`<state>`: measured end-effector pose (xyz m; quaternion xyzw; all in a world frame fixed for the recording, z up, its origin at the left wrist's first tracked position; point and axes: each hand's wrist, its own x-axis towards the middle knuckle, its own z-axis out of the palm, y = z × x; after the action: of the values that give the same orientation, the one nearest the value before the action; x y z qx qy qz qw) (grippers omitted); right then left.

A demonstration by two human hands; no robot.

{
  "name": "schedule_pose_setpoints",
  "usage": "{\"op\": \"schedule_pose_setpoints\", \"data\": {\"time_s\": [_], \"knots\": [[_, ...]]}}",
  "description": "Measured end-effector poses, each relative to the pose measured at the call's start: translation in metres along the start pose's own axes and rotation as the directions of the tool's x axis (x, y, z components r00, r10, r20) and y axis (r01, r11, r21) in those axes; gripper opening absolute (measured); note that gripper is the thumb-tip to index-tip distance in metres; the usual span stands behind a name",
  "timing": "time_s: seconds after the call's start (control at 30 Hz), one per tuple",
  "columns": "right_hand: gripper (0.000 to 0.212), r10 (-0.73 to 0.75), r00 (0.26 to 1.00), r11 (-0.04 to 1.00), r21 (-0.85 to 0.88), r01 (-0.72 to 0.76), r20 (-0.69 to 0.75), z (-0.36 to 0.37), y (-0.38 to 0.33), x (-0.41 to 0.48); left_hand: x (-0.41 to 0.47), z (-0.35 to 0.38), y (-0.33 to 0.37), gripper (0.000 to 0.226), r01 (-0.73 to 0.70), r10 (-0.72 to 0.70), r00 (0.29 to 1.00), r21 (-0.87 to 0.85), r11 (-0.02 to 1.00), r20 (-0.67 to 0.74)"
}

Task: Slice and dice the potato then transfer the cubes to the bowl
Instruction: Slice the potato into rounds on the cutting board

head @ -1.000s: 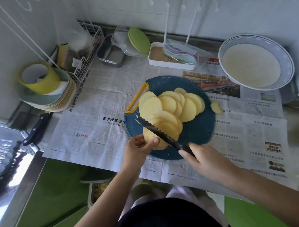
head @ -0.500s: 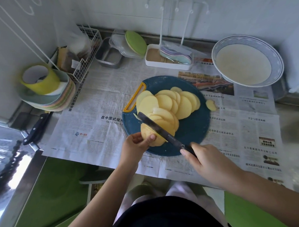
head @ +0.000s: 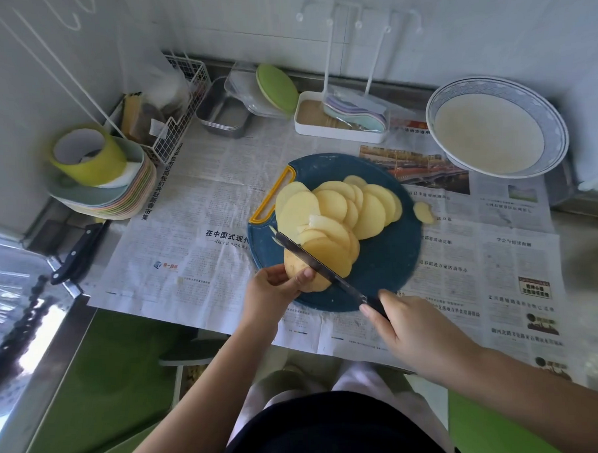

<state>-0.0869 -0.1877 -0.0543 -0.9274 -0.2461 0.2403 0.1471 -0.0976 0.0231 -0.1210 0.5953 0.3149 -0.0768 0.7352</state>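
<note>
Worktop covered in newspaper (head: 194,210), white tiled wall behind. Round blue cutting board (head: 388,267) sits mid-sheet, with a yellow handle slot on its left edge.

Potato (head: 294,260): the uncut end piece is on the near-left part of the board. Left hand (head: 269,292) grips it from the left, fingers curled round it, thumb on its near side. Slices (head: 334,204) are fanned out and overlapping, from the end piece toward the far side of the board. 1 stray slice (head: 423,212) lies on the paper just off the board's right edge.

Right hand (head: 415,327) has its fingers clamped on the dark handle of the knife (head: 312,260). Blade runs diagonally, tip far-left, lying across the top of the end piece where the last slices begin.

Bowl (head: 553,126), with a blue patterned rim and pale inside, is at far right, apart from the board.

Far left: plate stack (head: 118,196) with a yellow-green cup on top, wire basket (head: 182,104), and a 2nd black-handled knife (head: 79,253) at the worktop edge.
</note>
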Motion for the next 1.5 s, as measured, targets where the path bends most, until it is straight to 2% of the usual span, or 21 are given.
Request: {"op": "schedule_pose_setpoints", "data": {"time_s": [0.1, 0.33, 0.67, 1.0, 1.5], "knots": [[0.034, 0.014, 1.0, 0.999, -0.04, -0.014, 0.011, 0.002, 0.0, -0.001, -0.001, 0.0, 0.0, 0.055, 0.001, -0.001, 1.0, -0.001, 1.0, -0.002], [0.034, 0.02, 0.998, 0.998, -0.067, -0.015, 0.067, -0.001, 0.003, 0.003, -0.001, 0.0, -0.002, 0.071, 0.013, -0.013, 1.0, 0.018, 1.0, -0.008], [0.035, 0.058, 0.993, 0.998, -0.023, -0.056, 0.103, 0.008, -0.001, 0.015, 0.001, -0.001, -0.002, 0.06, 0.038, -0.038, 0.999, -0.014, 0.999, 0.003], [0.032, 0.072, 0.988, 0.997, -0.022, -0.07, 0.134, 0.017, -0.004, 0.026, 0.007, -0.005, -0.009, 0.088, 0.101, -0.101, 0.995, -0.033, 0.994, -0.013], [0.033, 0.058, 0.987, 0.998, -0.029, -0.054, 0.149, 0.016, -0.007, 0.032, 0.009, -0.007, -0.002, 0.064, 0.261, -0.258, 0.965, -0.196, 0.945, 0.04]]}}
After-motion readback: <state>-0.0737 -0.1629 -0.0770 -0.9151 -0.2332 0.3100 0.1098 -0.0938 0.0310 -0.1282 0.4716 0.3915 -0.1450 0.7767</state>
